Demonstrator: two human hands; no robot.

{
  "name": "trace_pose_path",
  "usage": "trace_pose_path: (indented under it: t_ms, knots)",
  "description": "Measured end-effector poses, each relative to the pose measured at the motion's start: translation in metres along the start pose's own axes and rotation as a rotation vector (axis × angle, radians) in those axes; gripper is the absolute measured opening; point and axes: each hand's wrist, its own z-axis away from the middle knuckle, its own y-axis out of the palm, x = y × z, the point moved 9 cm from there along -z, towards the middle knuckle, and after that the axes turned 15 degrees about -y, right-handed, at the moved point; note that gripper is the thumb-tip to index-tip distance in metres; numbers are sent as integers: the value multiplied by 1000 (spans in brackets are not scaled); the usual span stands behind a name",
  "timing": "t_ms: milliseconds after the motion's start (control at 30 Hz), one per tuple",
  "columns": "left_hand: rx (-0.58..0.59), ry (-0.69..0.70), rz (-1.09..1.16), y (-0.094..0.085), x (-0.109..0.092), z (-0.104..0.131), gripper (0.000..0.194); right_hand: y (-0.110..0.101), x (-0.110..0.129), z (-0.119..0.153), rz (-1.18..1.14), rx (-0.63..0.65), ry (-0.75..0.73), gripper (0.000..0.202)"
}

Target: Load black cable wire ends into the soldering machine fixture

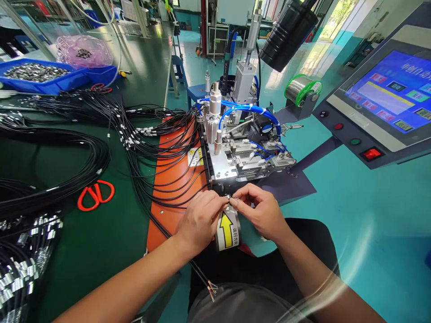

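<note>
At the front edge of a soldering machine [232, 148], my left hand [200, 220] and my right hand [264, 211] meet fingertip to fingertip. Each is closed in a pinch. Whatever they pinch is tiny and mostly hidden by the fingers, so I cannot make it out. Just below the fingertips is a rounded end piece bearing a yellow arrow label [228, 231]. Black cables [182, 179] run across the orange plate [175, 215] to the machine's left side. Loose cable ends with bare coloured wires [211, 287] hang over my lap.
Red-handled scissors [96, 196] lie on the green table [111, 251] among cable bundles [84, 152]. Farther back stands a blue tray [37, 76] of small metal parts. A solder spool [303, 89] and a control screen [393, 94] flank the machine's right.
</note>
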Motion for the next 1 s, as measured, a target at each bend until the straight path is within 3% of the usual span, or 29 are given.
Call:
trace_pose_path:
  t_ms: [200,333,633,733,900,1000]
  knots:
    - [-6,-11,27,0,1,-2,19,-2,0,-1,14,5,-14,7]
    - [-3,-36,66,-1,3,-3,16,-3,-7,2,-48,-109,12,12]
    - [3,-34,54,-2,3,-2,15,19,-31,22,-349,-408,161,15]
    - [-8,-31,31,-3,5,-2,17,14,-36,22,-382,-366,212,17]
    - [-40,-27,-12,-4,6,-2,18,-8,-42,20,-286,-213,250,25]
    - [-39,-25,-31,-3,5,-1,18,-10,-41,18,-243,-96,229,26]
